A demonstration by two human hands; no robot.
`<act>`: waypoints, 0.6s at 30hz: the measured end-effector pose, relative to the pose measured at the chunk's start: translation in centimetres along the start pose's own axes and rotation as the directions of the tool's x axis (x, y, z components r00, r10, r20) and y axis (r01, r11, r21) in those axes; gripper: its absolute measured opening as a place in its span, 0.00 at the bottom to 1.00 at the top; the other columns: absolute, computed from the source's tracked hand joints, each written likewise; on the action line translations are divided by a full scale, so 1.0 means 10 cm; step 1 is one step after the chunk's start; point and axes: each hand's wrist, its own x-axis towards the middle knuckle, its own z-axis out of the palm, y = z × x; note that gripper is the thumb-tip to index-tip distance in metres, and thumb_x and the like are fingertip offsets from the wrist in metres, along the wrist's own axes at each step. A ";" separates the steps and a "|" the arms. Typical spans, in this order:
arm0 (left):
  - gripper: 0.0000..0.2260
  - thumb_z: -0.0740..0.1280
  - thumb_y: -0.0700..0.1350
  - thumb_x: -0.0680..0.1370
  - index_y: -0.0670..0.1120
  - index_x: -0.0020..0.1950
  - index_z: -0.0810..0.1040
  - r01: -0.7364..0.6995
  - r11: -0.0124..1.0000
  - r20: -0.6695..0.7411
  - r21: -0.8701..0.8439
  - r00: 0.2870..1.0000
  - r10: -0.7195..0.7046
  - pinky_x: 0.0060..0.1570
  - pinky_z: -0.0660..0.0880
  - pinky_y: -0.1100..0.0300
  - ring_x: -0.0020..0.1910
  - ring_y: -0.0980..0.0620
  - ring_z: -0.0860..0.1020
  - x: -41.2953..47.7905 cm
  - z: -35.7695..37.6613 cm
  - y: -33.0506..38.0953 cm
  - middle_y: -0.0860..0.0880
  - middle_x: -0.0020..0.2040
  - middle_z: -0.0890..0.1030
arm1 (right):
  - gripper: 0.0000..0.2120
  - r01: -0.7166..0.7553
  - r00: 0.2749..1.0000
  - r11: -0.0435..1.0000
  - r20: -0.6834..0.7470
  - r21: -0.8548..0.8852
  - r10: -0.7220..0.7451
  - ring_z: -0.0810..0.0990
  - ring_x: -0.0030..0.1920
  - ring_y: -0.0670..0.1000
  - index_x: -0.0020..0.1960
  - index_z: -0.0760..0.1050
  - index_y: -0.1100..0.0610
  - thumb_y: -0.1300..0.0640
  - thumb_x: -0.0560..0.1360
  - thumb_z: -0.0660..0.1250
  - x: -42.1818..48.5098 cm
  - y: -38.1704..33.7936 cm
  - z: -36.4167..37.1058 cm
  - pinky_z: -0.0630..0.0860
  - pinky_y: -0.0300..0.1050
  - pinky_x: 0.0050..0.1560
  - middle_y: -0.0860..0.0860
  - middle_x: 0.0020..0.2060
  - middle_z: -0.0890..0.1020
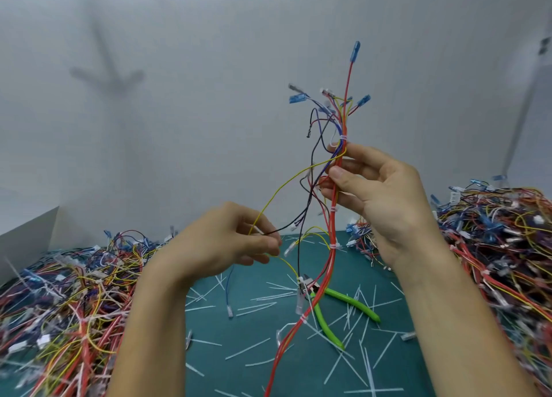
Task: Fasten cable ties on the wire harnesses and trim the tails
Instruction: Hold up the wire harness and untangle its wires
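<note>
A wire harness (337, 226) of mostly red wires stands upright in front of me, with blue connectors fanning out at its top. My right hand (379, 196) grips the bundle just below a white cable tie (343, 138). More white ties ring the bundle lower down. My left hand (239, 241) pinches a loose yellow wire (286, 184) and a black wire that branch off to the left. Green-handled cutters (346, 307) lie on the teal mat (263, 354) below the harness, untouched.
Heaps of tangled harnesses lie on the left (65, 301) and on the right (501, 235) of the mat. Several cut white tie tails (355, 352) are scattered across the mat. A white box (27, 241) stands at far left.
</note>
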 end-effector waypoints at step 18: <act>0.12 0.77 0.37 0.70 0.49 0.50 0.83 -0.029 0.999 -0.171 -0.032 0.985 0.023 0.53 0.81 0.54 0.46 0.52 0.85 -0.05 -0.17 -0.07 0.51 0.45 0.87 | 0.15 0.004 1.000 0.998 -0.011 -0.062 -0.004 0.86 0.40 0.53 0.60 0.81 0.60 0.71 0.75 0.68 -0.01 0.02 0.00 0.83 0.41 0.41 0.57 0.45 0.85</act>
